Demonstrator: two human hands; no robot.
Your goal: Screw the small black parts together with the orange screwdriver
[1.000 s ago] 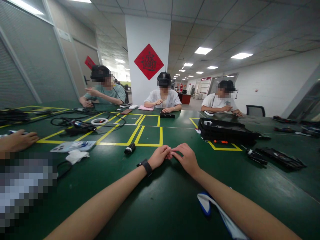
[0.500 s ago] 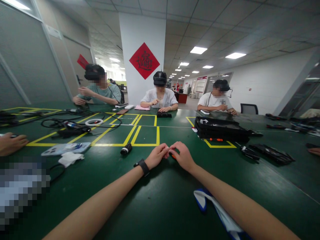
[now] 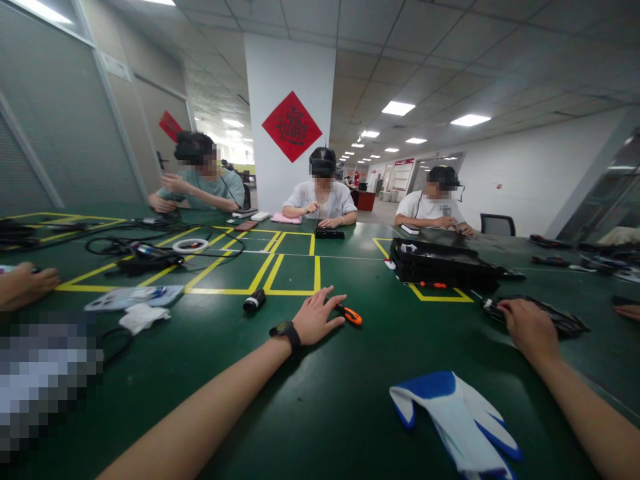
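My left hand (image 3: 316, 316) rests on the green table (image 3: 300, 413) with its fingers spread, a dark watch on the wrist. Just right of its fingertips lies a small tool with an orange handle (image 3: 353, 316). Over at the right, my right hand (image 3: 531, 330) reaches to a black and silver item (image 3: 493, 308), fingers bent at its edge; whether they grip it is hard to make out. Behind that hand is a flat black case (image 3: 567, 320). A black cylinder with a white band (image 3: 254, 301) lies left of my left hand.
A blue and white glove (image 3: 457, 420) lies near the front. An open black bag (image 3: 440, 260) stands back right. Cables, a phone (image 3: 133, 297) and a tissue (image 3: 144, 319) are at left. Three people sit across the table; another person's hand (image 3: 27, 285) shows at left.
My right hand has left the middle and moved right to the black and silver item. My left hand has opened and spread its fingers. The orange-handled tool and more of the glove now show.
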